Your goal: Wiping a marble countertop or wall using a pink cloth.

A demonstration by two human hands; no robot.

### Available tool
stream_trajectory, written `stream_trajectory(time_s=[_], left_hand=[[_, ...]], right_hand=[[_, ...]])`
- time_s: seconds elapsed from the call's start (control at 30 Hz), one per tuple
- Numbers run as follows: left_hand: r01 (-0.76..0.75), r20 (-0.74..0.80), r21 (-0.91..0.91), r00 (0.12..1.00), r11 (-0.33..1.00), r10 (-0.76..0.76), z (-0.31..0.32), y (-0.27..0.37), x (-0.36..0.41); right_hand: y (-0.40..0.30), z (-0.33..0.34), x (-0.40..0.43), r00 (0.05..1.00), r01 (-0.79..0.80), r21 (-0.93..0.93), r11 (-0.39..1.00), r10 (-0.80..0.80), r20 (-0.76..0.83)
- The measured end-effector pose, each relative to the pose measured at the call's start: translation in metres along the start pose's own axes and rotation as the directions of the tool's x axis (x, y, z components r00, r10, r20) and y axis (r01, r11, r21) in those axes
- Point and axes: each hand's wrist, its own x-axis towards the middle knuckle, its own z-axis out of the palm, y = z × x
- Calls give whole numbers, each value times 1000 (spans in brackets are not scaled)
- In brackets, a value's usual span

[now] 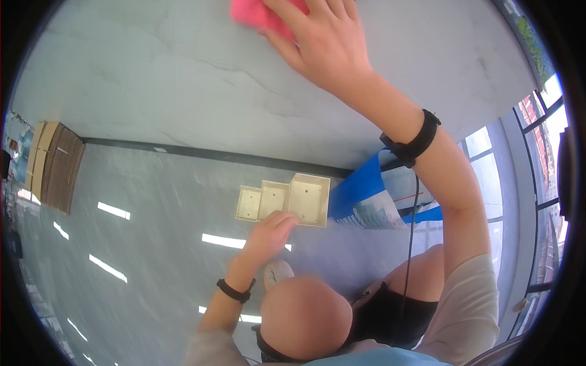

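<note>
At the top of the view, my right hand presses a pink cloth flat against a pale wall with marble-like veining. Its fingers are spread over the cloth, and the upper edge of both is cut off. My left hand is lower down, above my bent knee, with its fingers curled together. Its palm and fingertips are turned away, so whether anything is in it stays hidden. Just beyond it in the picture is a cream stepped stand of three open boxes; contact cannot be told.
A blue and white printed bag stands open right of the stand, against the wall's dark skirting. Flattened cardboard leans at the far left. A thin black cable hangs by my right arm. Windows line the right side.
</note>
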Motion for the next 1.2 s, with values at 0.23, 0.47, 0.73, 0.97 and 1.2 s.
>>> stream_trajectory(time_s=[0.23,0.47,0.73,0.97,1.2], left_hand=[[-16,19,3,1000,1000,16,2,0,7],[-12,-18,-31,1000,999,11,4,2,10],[-5,-1,-43,1000,999,5,4,1,10],[10,26,-43,1000,999,-9,3,2,12],[20,18,-38,1000,999,-20,2,-1,12]], right_hand=[[38,-3,30,932,-25,-68,997,-2,-362],[67,-31,3,942,-168,-245,955,82,-324],[84,-53,-52,955,-235,-405,884,134,-263],[57,-50,-89,971,-235,-341,910,205,-121],[29,-10,-168,990,-23,-182,983,48,133]])
